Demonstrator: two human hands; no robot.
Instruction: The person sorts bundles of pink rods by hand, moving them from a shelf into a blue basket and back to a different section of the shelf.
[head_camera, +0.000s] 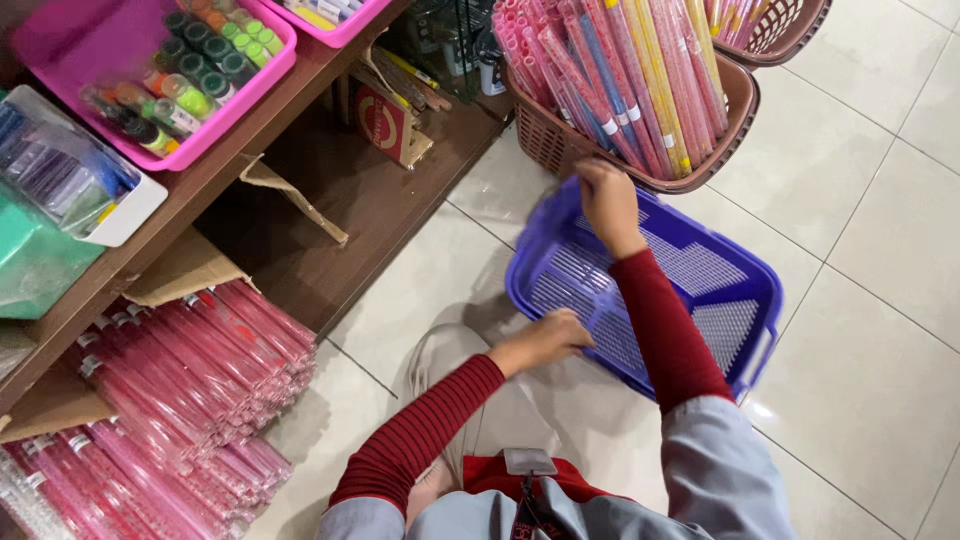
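Down close to me, my left hand (545, 338) curls its fingers around the near rim of the blue basket (690, 300). The basket sits on the white floor (880, 250), tipped a bit, with nothing inside. I think it is light, hard plastic full of little holes, a bit bendy, so the rims are good spots to grab. Farther out, my right hand (606, 203) closes on the far rim. Behind it stands a brown basket (735, 105) packed with pink and yellow rolls (620, 70).
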